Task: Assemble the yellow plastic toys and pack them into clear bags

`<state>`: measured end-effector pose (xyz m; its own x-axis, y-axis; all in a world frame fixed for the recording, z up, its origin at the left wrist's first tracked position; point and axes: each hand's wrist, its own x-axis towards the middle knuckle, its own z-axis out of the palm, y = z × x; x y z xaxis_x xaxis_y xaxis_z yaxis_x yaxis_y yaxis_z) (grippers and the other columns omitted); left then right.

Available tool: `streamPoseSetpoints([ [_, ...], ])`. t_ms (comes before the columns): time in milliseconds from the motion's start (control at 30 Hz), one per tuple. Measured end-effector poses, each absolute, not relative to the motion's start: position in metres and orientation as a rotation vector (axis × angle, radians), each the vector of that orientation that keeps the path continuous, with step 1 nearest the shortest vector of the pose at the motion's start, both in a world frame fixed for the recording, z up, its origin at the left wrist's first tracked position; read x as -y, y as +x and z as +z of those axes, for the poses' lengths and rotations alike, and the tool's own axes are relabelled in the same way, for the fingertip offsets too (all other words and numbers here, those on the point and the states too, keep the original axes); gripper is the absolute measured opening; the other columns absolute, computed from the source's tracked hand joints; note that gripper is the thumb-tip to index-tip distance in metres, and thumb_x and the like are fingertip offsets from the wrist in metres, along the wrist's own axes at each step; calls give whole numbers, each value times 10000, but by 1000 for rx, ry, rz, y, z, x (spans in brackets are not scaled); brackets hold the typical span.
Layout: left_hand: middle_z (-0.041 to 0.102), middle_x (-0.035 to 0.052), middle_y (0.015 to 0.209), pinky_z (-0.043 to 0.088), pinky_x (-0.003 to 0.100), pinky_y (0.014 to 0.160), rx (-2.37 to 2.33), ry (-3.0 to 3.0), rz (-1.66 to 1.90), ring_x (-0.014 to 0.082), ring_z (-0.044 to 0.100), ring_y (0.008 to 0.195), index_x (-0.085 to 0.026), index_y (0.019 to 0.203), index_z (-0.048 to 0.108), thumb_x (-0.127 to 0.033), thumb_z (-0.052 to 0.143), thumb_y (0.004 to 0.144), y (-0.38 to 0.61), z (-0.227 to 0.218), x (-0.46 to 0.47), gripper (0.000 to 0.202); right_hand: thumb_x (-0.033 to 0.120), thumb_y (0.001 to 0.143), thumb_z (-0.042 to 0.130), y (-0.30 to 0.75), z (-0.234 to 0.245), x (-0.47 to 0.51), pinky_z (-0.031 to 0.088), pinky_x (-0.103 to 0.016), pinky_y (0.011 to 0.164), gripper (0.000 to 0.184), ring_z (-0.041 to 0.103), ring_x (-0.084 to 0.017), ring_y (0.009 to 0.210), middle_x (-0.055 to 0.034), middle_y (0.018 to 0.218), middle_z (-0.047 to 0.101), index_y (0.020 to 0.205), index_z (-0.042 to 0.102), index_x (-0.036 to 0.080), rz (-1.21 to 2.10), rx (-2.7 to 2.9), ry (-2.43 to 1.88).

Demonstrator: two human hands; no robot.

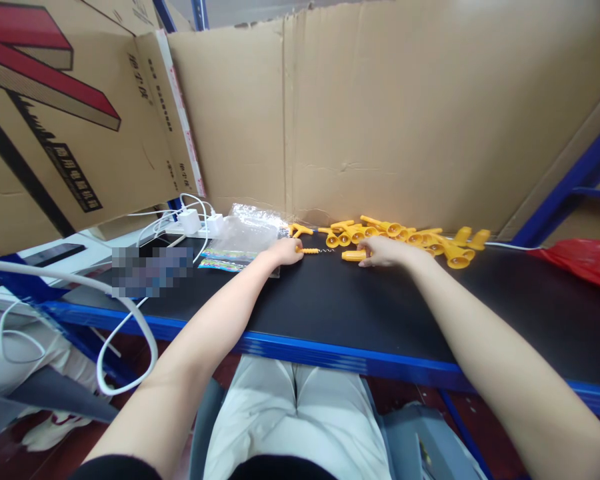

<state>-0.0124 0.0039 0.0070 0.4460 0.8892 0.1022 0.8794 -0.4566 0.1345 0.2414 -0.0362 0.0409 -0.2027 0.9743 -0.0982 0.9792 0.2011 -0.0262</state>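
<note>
My left hand is closed on a thin, ridged yellow rod that points to the right. From the rod's tip a fine metal spring sticks out toward my other hand. My right hand grips a yellow tapered hollow-looking piece, its narrower end facing left, a short gap away from the spring. Just behind my right hand lies a pile of yellow cone-ended parts. A forked yellow piece rests beyond my left hand.
Left of my hands lie a clear plastic bag and a colourful packet. White chargers with cables stand behind a blurred patch. A cardboard wall closes the back. At far right sits a red bag. The shelf has a blue front edge.
</note>
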Motion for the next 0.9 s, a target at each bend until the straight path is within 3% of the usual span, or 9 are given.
streamPoseSetpoints([
  [200, 631, 74, 1044, 446, 309, 800, -1599, 2617, 245, 227, 585, 950, -202, 1004, 570, -316, 463, 770, -12, 7, -3, 282, 299, 742, 588, 236, 38, 36, 421, -281, 725, 376, 571, -211, 886, -91, 1020, 605, 1083, 532, 152, 28, -2561, 1984],
  [467, 632, 83, 1018, 445, 318, 776, -1577, 2637, 290, 232, 590, 924, -197, 983, 563, -315, 473, 762, -13, 4, -7, 266, 320, 717, 610, 234, 31, 31, 384, -258, 593, 278, 574, -195, 780, -68, 912, 620, 951, 543, 185, 50, -2549, 1982],
  [900, 640, 75, 943, 445, 311, 744, -1546, 2640, 346, 226, 594, 880, -197, 956, 558, -316, 490, 759, -12, 7, -3, 240, 342, 724, 605, 233, 28, 31, 372, -259, 590, 293, 567, -192, 773, -66, 933, 620, 970, 545, 193, 134, -2556, 2014],
])
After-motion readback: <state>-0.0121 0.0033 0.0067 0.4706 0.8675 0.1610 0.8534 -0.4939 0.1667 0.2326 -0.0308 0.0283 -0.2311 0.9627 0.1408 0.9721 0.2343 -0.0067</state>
